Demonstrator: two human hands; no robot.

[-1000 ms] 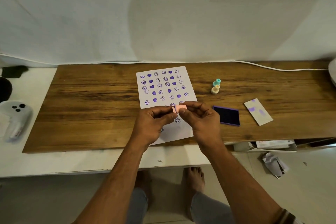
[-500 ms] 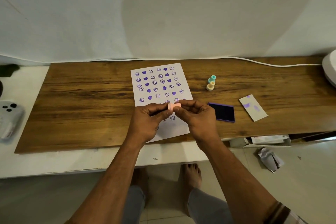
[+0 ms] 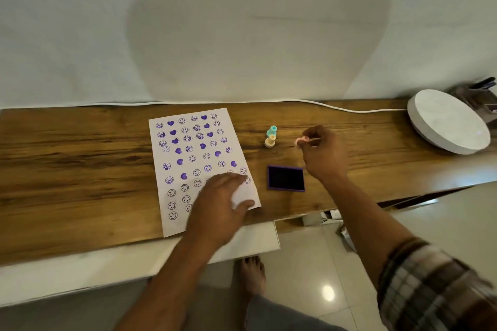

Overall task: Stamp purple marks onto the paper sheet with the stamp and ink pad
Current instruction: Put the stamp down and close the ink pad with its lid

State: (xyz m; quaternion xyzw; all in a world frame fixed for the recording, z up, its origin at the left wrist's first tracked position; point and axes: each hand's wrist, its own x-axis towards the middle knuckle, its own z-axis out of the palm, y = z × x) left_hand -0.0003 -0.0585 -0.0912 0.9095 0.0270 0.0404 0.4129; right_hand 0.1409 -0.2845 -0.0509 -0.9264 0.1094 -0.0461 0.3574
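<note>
A white paper sheet [image 3: 197, 153] lies on the wooden tabletop [image 3: 80, 169], covered with several purple smileys and hearts. My left hand [image 3: 219, 201] rests flat on the sheet's lower right part, fingers spread, hiding some marks. My right hand [image 3: 321, 154] is raised over the table to the right of the sheet and pinches a small pink stamp [image 3: 301, 140] in its fingertips. The purple ink pad [image 3: 286, 178] lies open just right of the sheet, below and left of the pink stamp.
A teal stamp [image 3: 272, 131] and a cream stamp [image 3: 270, 141] stand together behind the ink pad. A round white disc [image 3: 447, 121] sits at the table's far right, with a white cable [image 3: 349, 109] along the back edge. The table's front edge is near my body.
My hands have parted: the right hand carried the pink stamp right and away from the sheet, past the ink pad. The left hand dropped flat onto the paper. The view shifted right.
</note>
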